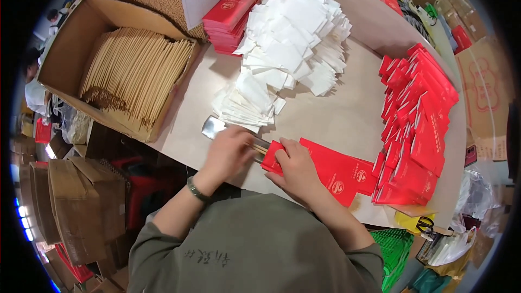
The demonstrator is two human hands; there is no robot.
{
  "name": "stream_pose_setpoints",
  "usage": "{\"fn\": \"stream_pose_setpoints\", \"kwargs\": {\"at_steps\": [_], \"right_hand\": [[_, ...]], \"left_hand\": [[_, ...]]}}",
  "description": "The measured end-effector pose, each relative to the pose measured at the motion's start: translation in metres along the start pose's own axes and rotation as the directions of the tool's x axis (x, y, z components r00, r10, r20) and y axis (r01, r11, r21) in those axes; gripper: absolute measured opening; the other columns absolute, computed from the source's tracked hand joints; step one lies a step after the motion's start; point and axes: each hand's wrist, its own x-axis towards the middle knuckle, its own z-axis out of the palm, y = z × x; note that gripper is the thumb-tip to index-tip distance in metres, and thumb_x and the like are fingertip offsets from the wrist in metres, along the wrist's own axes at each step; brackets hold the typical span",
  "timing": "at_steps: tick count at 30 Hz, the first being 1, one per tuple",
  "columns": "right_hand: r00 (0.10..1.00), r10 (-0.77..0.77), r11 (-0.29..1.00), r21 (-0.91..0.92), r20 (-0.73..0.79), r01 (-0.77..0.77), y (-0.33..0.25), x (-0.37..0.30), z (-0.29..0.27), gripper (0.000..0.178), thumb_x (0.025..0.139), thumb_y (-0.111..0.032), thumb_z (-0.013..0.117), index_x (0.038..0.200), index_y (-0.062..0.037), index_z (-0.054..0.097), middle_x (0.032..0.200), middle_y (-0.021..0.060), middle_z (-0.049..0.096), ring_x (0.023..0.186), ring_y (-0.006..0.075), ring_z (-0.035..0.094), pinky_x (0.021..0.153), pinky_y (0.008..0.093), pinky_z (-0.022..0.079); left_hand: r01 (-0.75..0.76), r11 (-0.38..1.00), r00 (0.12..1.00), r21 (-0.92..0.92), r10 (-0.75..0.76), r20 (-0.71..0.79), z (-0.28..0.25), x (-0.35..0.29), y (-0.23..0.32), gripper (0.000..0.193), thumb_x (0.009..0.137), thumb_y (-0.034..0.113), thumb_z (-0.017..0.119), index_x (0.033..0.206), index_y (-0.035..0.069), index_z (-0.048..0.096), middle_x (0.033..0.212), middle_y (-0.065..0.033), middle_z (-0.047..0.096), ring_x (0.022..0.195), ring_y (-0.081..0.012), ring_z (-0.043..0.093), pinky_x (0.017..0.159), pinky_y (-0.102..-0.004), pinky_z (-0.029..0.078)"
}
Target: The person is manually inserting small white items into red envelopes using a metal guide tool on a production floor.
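Observation:
My left hand (232, 151), somewhat blurred, is closed round a pair of wooden chopsticks (260, 150), whose far ends point into the mouth of a red paper sleeve. A shiny metal strip with a broad rounded end (213, 127) lies just behind that hand and runs toward the same sleeve. With thumb and fingers, my right hand (297, 171) grips the red paper sleeve (271, 160) near its left end. More flat red sleeves (339, 176) lie under and beside this hand. Small white paper packets (247, 100) are heaped on the table beyond both hands.
A cardboard box (65, 68) full of chopsticks (135, 70) stands at the left. Behind are a bigger white packet heap (296, 27) and a stack of red sleeves (233, 11). Filled red sleeves (415, 130) pile up along the table's raised right rim (374, 32).

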Motion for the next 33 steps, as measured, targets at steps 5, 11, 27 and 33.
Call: {"fn": "stream_pose_setpoints", "kwargs": {"at_steps": [5,11,27,33], "right_hand": [[0.998,-0.046,0.999,0.005,-0.044,0.046,0.006,0.001,0.006,0.043,0.075,-0.019,0.079,0.105,0.002,0.059,0.123,0.0217,0.057,0.112,0.0402,0.056,0.095,0.0479,0.046],[0.991,-0.088,0.994,0.058,-0.098,0.094,-0.003,-0.003,0.001,0.043,0.071,-0.011,0.073,0.112,-0.006,0.063,0.106,0.018,0.06,0.098,0.0368,0.059,0.083,0.0456,0.049],[0.966,0.065,0.99,-0.141,0.25,-0.03,0.06,-0.033,-0.061,0.064,0.069,-0.03,0.082,0.117,0.0029,0.057,0.138,0.0243,0.047,0.128,0.0416,0.047,0.111,0.0459,0.038],[0.983,0.095,0.985,0.126,0.158,-0.116,0.029,-0.003,0.001,0.083,0.063,-0.027,0.084,0.133,-0.0016,0.046,0.131,0.0195,0.05,0.121,0.0374,0.05,0.102,0.0434,0.045]], "left_hand": [[0.274,0.951,0.961,-0.141,-0.275,0.011,0.009,-0.007,-0.001,0.032,0.081,0.012,0.073,0.109,0.001,0.062,0.102,-0.0155,0.063,0.093,-0.0342,0.063,0.081,-0.0412,0.052],[-0.005,0.998,0.997,-0.07,0.01,0.072,-0.008,-0.022,0.029,0.07,0.077,0.023,0.081,0.136,0.004,0.05,0.123,-0.0175,0.055,0.116,-0.0346,0.055,0.093,-0.0419,0.048],[0.265,0.799,0.832,-0.539,0.092,0.546,0.038,0.012,0.037,0.057,0.075,0.021,0.075,0.121,-0.003,0.054,0.135,-0.0222,0.053,0.118,-0.0283,0.055,0.098,-0.0357,0.046],[0.344,0.867,0.744,-0.36,-0.019,0.667,-0.017,-0.019,0.016,0.068,0.071,0.021,0.073,0.131,-0.002,0.051,0.144,-0.0279,0.041,0.137,-0.0389,0.037,0.113,-0.0411,0.033]]}}
